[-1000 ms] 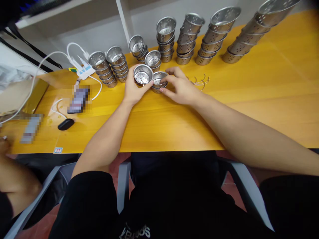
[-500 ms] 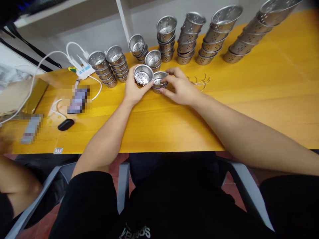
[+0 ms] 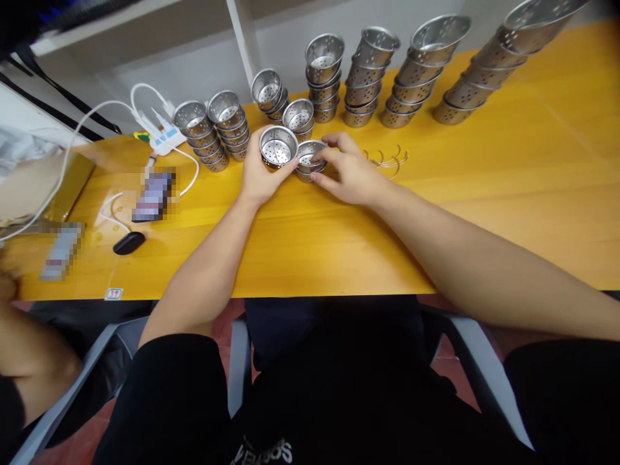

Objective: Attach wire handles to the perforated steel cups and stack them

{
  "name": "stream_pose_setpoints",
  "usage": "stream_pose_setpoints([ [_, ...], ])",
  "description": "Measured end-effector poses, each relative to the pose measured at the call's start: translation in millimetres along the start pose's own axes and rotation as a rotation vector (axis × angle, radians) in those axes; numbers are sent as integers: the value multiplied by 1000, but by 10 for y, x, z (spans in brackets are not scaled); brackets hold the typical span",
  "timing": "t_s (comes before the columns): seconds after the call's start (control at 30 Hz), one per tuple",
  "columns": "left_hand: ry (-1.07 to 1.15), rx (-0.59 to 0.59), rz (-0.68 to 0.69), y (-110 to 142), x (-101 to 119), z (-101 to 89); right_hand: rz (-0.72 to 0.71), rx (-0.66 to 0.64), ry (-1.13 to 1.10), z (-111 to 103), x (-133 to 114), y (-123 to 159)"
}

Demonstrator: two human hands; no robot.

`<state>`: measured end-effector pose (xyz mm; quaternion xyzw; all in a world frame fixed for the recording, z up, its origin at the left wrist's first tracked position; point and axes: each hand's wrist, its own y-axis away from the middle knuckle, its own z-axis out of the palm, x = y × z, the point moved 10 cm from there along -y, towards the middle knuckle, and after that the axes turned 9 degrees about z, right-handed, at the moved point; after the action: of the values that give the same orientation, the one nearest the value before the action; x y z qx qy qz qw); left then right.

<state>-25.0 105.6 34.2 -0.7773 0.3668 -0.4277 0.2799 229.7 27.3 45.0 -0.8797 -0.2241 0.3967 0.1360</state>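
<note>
My left hand (image 3: 260,171) is wrapped round a round perforated metal cup (image 3: 278,146), its mouth facing up. Beside it on the right, two nested perforated metal cups (image 3: 309,154) stand on the table. My right hand (image 3: 345,169) grips the upper one at its right side, a finger over the rim and the thumb against the outer wall. Behind them is a short stack of perforated cups (image 3: 298,117), with a tilted stack (image 3: 267,90) further back. Some thin curved wire pieces (image 3: 387,160) lie to the right of my right hand.
Tall stacks of perforated cups (image 3: 323,71) line the back of the yellow table (image 3: 310,245); other stacks (image 3: 227,123) stand at left. A power strip (image 3: 167,139) with white cables, a phone (image 3: 154,197) and a black oval case (image 3: 128,243) lie left. Another person's arm (image 3: 39,349) is far left.
Both hands stay in place on the cups. The other person's hand at the far left has shifted a little; the view wobbles slightly.
</note>
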Motion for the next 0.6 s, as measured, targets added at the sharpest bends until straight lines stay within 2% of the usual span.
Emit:
stream_pose_setpoints([
  [0.37, -16, 4, 37, -4, 73, -22, -3, -16, 24, 5, -91, -4],
  [0.5, -20, -10, 46, -37, 126, 19, -6, 3, 38, -111, -229, 6],
  [0.6, 2, -13, 77, -67, 251, 53, -49, 16, 66, -199, -400, 23],
])
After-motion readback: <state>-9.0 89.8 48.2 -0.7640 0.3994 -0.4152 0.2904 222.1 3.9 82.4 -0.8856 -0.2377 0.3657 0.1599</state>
